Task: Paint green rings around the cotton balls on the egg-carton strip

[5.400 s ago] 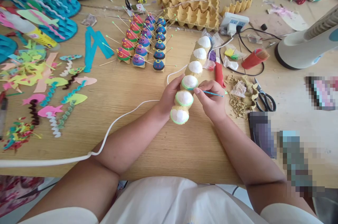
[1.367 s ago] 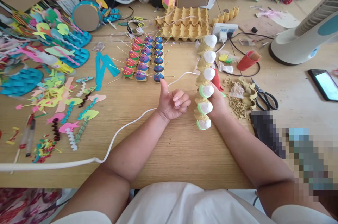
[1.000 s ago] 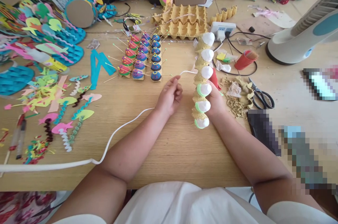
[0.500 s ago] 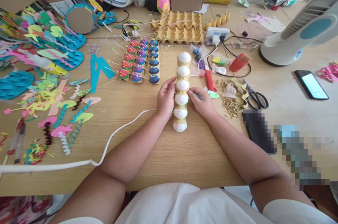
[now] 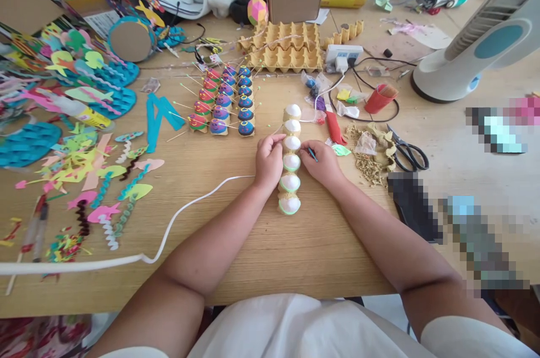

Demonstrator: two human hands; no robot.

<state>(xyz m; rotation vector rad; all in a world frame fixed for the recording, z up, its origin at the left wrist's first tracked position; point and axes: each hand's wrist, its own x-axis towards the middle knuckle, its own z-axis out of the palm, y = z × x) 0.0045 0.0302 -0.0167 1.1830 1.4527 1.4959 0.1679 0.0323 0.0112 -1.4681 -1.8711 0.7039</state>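
An egg-carton strip (image 5: 291,162) with several white domes lies lengthwise in front of me; its nearer domes have light green rims. My left hand (image 5: 270,161) grips the strip's left edge near the middle, thumb and fingers bent against it. On the other side, my right hand (image 5: 323,162) is closed round a thin blue stick-like tool (image 5: 312,154), with its fingertips close beside the strip. Behind the strip, to the left, stand rows of painted carton cups: red (image 5: 197,121), purple (image 5: 218,125) and blue (image 5: 246,128), with thin pins sticking out.
Scissors (image 5: 407,150), a red cup (image 5: 381,99) and wood-coloured shavings (image 5: 371,169) lie right. Paper cut-outs (image 5: 101,211) cover the left. A white cable (image 5: 177,220) crosses the table. Yellow egg trays (image 5: 284,54) and a fan (image 5: 447,74) stand farther back.
The strip now lies flatter, its far end nearer to me. My left hand has shifted slightly right, still on it. The blue tool has turned in my right hand.
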